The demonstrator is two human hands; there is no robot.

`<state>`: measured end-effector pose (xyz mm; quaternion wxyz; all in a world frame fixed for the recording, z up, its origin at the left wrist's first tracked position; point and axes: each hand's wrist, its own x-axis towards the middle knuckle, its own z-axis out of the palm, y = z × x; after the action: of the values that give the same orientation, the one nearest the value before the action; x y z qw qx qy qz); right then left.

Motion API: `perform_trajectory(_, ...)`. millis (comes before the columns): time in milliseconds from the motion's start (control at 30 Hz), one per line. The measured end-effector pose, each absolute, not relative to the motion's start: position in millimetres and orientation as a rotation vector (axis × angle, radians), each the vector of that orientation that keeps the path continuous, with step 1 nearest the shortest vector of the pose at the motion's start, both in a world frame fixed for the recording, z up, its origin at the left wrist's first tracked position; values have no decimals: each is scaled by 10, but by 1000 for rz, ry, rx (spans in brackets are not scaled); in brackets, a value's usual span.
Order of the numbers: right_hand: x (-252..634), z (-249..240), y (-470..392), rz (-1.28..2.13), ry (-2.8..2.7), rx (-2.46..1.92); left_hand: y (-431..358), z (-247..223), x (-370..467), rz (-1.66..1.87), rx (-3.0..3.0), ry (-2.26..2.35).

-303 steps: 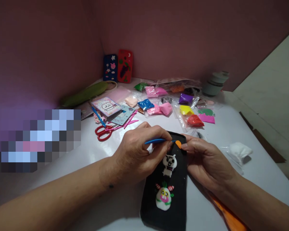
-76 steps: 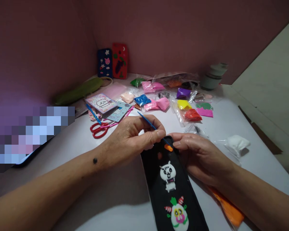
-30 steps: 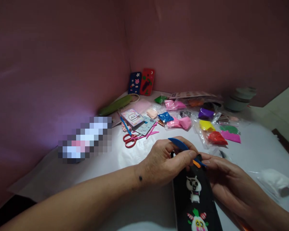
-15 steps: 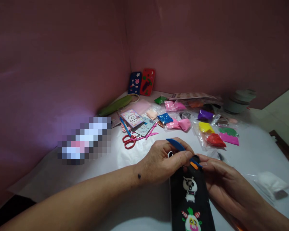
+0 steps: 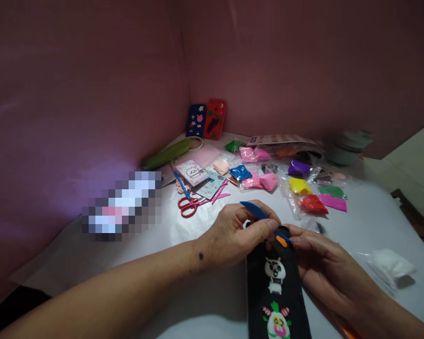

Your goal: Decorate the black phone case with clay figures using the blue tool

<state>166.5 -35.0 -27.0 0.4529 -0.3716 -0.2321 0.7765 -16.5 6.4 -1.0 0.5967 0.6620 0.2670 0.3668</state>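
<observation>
A black case [image 5: 279,310], decorated with clay figures, lies in front of me and runs off the bottom edge. My left hand [image 5: 245,230] is closed on a blue plastic clay knife [image 5: 253,209], its broad blade pointing up and left. The thin end of this tool crosses an orange clay piece [image 5: 281,241] near the top of the case. My right hand [image 5: 323,263] grips the case's right edge, thumb and finger close to the thin tip. Further down the case are a white clay figure [image 5: 275,275] and a green-topped figure [image 5: 278,322]. My left fingers partly hide the case's upper left.
Red-handled scissors [image 5: 188,207] and cards [image 5: 192,173] lie left of centre. Bagged clay, including a red packet [image 5: 314,204], spreads across the back. A red case [image 5: 215,118] and a blue case [image 5: 197,121] lean in the corner. White clay [image 5: 392,266] sits at right.
The whole view has shifted slightly, so everything appears a little further left. Both hands keep nearly the same pose on the tool and the case.
</observation>
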Motion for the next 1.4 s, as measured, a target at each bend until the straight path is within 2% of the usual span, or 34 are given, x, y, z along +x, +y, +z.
perform_trajectory(833, 1685, -276, -343, 1907, -598, -908, 185, -16, -200, 949, 1687, 718)
perform_trajectory(1400, 1677, -235, -337, 1914, -573, -936, 180, 52, -215, 839, 1919, 667)
